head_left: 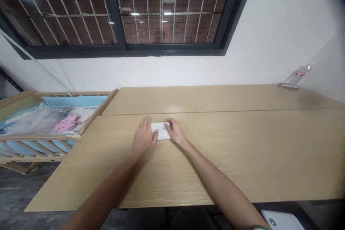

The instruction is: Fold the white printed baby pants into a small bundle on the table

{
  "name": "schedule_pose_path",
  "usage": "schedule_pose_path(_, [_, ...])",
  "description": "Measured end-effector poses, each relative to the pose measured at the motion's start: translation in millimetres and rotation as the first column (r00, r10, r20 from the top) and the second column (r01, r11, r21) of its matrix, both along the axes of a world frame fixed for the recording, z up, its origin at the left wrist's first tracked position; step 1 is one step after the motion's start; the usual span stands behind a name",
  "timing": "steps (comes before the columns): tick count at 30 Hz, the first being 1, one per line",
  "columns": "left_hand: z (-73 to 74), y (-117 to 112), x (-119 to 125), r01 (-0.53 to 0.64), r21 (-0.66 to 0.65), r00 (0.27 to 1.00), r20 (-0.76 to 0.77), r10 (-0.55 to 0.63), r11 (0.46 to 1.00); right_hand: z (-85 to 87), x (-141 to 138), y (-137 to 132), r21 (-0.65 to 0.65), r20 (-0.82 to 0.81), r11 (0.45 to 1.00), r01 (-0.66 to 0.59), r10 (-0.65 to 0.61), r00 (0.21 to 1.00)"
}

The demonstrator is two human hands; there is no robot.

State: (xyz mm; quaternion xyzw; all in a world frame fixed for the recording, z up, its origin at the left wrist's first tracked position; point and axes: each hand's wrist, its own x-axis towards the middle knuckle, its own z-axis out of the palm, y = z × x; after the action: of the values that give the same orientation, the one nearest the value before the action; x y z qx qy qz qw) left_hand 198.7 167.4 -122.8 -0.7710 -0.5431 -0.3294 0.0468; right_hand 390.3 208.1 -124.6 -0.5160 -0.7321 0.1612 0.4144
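Note:
A small folded white cloth (pixel 161 131) with a faint print lies flat on the wooden table, between my two hands. My left hand (pixel 145 136) rests along its left side, fingers stretched forward on the tabletop and the thumb at the cloth's lower left edge. At the right edge, my right hand (pixel 175 132) has its thumb over the cloth and its fingers curled round the corner. Part of each side of the cloth is hidden beneath the hands.
The wooden table (pixel 258 151) has a seam across its far part. A clear bottle (pixel 296 76) stands at the far right. To the left is a wooden crib (pixel 40 138) with bedding and a pink cloth (pixel 66 123). A white device (pixel 281 220) sits below the front edge.

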Motion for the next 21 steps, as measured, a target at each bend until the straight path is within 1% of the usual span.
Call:
schedule_pose_path(1, [-0.7, -0.8, 2.9, 0.085, 0.024, 0.996, -0.04, -0.084, 0.996, 3.9, -1.6, -4.0, 0.056, 0.052, 0.998, 0.027, -0.03, 0.998])
schedule_pose_path(2, [-1.8, -0.9, 5.1, 0.152, 0.019, 0.986, -0.077, -0.15, 0.988, 7.5, -3.4, -8.0, 0.115, 0.109, 0.993, 0.036, -0.048, 0.993])
schedule_pose_path(4, [-5.4, 0.5, 7.0, 0.212, -0.016, 0.968, -0.132, -0.213, 0.977, 12.0, -7.3, -14.7, 0.192, 0.234, 0.981, -0.028, -0.018, 0.972])
schedule_pose_path(6, [-10.8, 3.3, 5.8, 0.227, -0.051, 0.958, -0.169, -0.233, 0.972, 11.8, -11.0, -18.3, 0.186, 0.348, 0.973, -0.134, 0.063, 0.935])
schedule_pose_path(8, [-17.4, 6.2, 2.3, 0.233, -0.079, 0.949, -0.198, -0.245, 0.969, 7.4, -13.7, -18.5, 0.131, 0.435, 0.967, -0.22, 0.143, 0.889])
schedule_pose_path(11, [-26.6, 9.1, -2.5, 0.223, -0.107, 0.943, -0.227, -0.242, 0.969, -1.6, -15.4, -16.2, 0.071, 0.507, 0.958, -0.278, 0.205, 0.837])
schedule_pose_path(14, [-32.8, 10.0, -3.8, 0.192, -0.1, 0.947, -0.244, -0.211, 0.976, -6.5, -14.9, -16.5, 0.054, 0.541, 0.961, -0.27, 0.199, 0.817])
schedule_pose_path(21, [-38.5, 6.5, -7.7, 0.05, -0.065, 0.969, -0.239, -0.064, 0.997, -0.1, -11.7, -24.5, -0.008, 0.523, 0.976, -0.216, 0.188, 0.831])
